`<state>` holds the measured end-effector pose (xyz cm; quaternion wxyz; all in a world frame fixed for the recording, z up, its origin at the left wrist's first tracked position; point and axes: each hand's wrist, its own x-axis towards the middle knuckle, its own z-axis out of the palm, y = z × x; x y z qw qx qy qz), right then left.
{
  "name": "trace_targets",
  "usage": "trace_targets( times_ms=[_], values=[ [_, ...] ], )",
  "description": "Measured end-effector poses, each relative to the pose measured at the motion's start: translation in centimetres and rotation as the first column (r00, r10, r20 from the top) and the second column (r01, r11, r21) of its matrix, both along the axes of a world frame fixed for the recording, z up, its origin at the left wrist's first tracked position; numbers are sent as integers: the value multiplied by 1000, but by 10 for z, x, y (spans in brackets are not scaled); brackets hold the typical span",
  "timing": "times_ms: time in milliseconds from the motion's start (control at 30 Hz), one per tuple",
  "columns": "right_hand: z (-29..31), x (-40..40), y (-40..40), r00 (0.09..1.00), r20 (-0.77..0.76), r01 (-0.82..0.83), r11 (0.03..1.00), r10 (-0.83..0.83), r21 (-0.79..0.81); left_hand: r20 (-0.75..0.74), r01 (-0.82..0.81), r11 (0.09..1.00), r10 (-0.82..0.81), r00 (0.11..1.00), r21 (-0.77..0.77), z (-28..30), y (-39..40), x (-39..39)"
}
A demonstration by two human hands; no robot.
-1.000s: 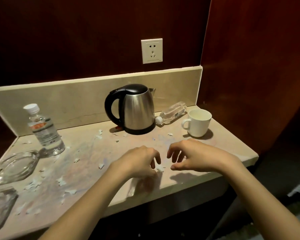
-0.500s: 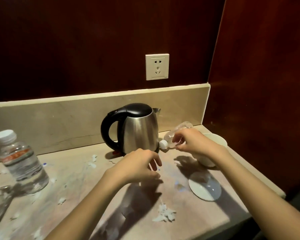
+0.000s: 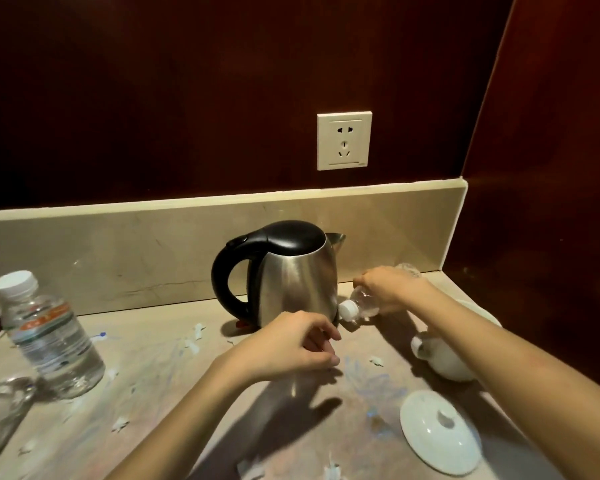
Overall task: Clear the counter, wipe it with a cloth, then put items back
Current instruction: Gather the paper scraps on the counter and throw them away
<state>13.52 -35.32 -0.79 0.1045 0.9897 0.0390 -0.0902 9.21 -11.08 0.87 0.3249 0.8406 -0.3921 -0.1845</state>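
Now the right hand (image 3: 392, 289) is clamped around the lying bottle (image 3: 357, 306) just right of the kettle (image 3: 291, 275) at the far side of the counter (image 3: 174, 403); a second ago both hands hovered near the front edge, so clearing has begun. The left hand (image 3: 291, 344) hangs loosely curled, empty. The upright bottle (image 3: 49, 334) at far left bears an orange label, unreadable.

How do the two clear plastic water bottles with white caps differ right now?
The upright clear plastic bottle stands by itself at the left of the beige stone counter; the clear plastic bottle lying on its side sits right of the steel kettle.
The upright bottle is untouched; the lying one is gripped by the right hand.
The upright bottle shows an orange-and-green label; the hand hides most of the other.
Both are clear with white caps.
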Motion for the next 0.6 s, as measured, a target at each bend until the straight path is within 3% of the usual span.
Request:
trace_targets(
  times_ms=[100,200,300,367,500,600],
  values=[
    [5,-3,-14,996,87,22,996,-30,87,-24,-12,1000,12,1000,17,0,-11,2],
    [24,-13,-28,975,164,91,939,-153,333,-24,-31,999,32,999,16,1,-24,5],
    [49,-31,-45,935,224,48,724,-275,688,-62,-69,997,67,996,-35,1,-37,8],
    [67,-46,-45,926,233,-29,559,-298,829,-46,-100,993,98,994,-57,2,-45,8],
    [105,-75,-28,951,221,-160,270,-217,950,-18,-151,965,150,988,-215,12,-59,2],
    [119,-88,-16,972,190,-166,165,-136,972,-109,-177,908,146,983,-380,23,-63,-6]
  ],
)
